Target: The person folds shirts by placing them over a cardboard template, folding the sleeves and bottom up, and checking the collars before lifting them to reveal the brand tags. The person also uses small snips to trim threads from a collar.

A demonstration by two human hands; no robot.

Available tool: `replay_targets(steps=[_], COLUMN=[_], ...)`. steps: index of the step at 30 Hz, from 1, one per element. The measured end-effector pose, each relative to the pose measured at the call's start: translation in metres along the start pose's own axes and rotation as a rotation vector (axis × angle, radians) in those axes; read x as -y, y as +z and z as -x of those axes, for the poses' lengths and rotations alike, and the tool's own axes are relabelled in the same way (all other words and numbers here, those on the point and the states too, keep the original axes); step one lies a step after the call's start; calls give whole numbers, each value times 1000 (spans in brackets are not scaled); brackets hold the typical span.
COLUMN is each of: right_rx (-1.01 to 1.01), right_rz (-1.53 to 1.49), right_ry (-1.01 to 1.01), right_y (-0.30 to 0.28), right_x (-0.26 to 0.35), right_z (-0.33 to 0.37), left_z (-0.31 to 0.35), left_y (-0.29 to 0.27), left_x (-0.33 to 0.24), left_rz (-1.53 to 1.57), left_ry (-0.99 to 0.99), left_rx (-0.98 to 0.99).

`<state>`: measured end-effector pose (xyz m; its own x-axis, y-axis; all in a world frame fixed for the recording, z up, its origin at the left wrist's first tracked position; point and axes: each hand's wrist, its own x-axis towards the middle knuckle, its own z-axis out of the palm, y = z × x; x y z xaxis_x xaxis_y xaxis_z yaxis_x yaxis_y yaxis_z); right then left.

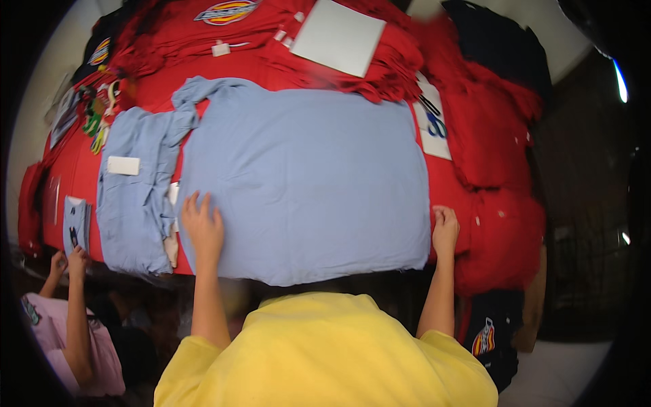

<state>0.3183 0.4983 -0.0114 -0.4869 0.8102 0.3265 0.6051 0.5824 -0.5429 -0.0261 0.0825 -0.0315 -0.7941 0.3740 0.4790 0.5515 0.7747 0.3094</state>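
Note:
A light blue T-shirt [319, 183] lies spread out before me on the red-covered table, with a few soft wrinkles near its sleeve. My left hand [202, 229] rests at its left edge, fingers spread over the fabric and not gripping. Just beyond the shirt's right edge is my right hand [445, 230], its fingers loosely bent over red cloth, with nothing visible in them. To the left lies a stack of light blue garments [135, 203] with a white tag [123, 165] on top.
Piled red shirts [271, 61] line the far side, with a white board [339, 37] on them. More red shirts [498, 149] and a navy garment [498, 44] lie right. At lower left a co-worker's hands [71, 263] touch a small folded blue garment [76, 224].

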Motion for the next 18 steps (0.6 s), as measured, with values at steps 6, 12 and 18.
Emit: replay_targets(steps=[6, 12, 18], right_rx=[-163, -23, -211], right_rz=[235, 204, 405], right_ry=[-71, 267, 176], right_y=[91, 94, 101], right_x=[6, 2, 75], right_z=[-112, -131, -139], left_z=[-116, -119, -146], left_y=[68, 74, 70], left_x=[19, 42, 68], left_rz=[292, 28, 96], left_ry=[140, 198, 15], left_rx=[7, -3, 21])
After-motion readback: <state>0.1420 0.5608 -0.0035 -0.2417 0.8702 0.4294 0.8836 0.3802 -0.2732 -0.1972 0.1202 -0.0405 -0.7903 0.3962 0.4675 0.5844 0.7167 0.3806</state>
